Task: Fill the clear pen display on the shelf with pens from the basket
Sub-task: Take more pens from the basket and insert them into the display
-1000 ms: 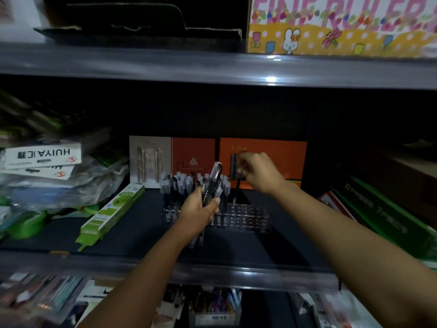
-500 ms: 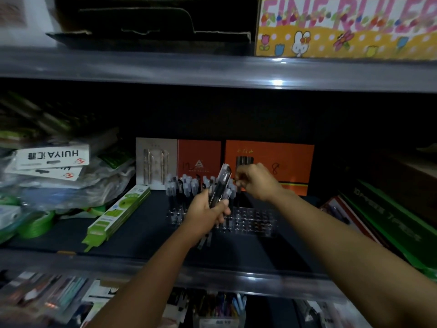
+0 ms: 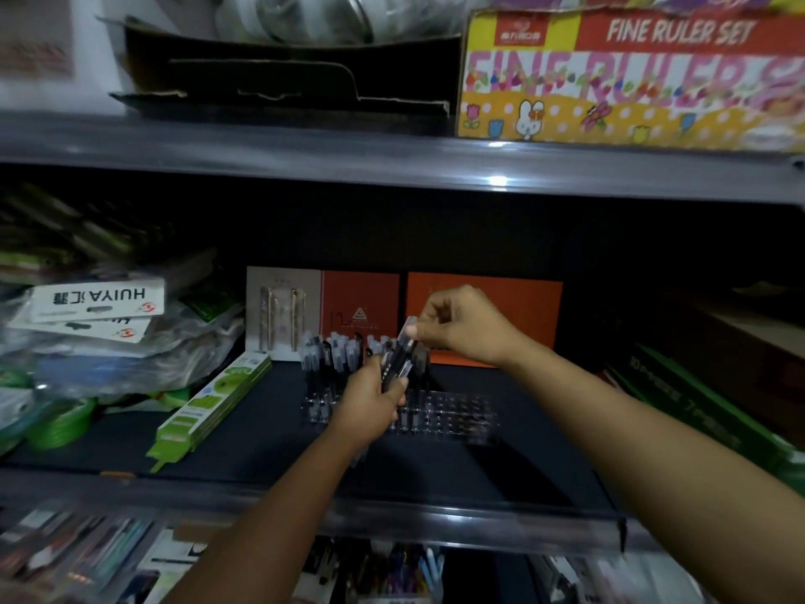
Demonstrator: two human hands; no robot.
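Head view: left hand [image 3: 370,405] grips a bundle of pens [image 3: 396,364] above the clear display [image 3: 453,414]. Right hand [image 3: 461,326] pinches the top of one pen in that bundle, just right of the left.

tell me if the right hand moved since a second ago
Yes. The right hand has come left, off the orange card, to pinch the top of the pen bundle in the left hand.
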